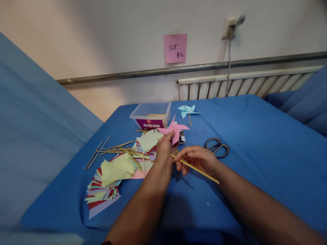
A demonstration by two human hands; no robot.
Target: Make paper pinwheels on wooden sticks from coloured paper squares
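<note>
My left hand (165,149) is closed on a pink paper pinwheel (174,128), its thumb pressed against the folded paper. A thin wooden stick (196,169) slants from beside my left hand down to the right. The fingers of my right hand (198,158) are bent around this stick near its upper end. Just beneath the pinwheel, a small white box (182,137) with dark contents is partly covered. Dark-handled scissors (217,147) lie to the right of my right hand, their blades hidden behind it.
Stacks of coloured paper (117,170) and loose wooden sticks (117,149) lie on the left of the blue-covered table (255,163). Behind them stands a clear plastic tub (150,110) with sticks inside. A light-blue pinwheel (189,110) on a stick lies toward the back.
</note>
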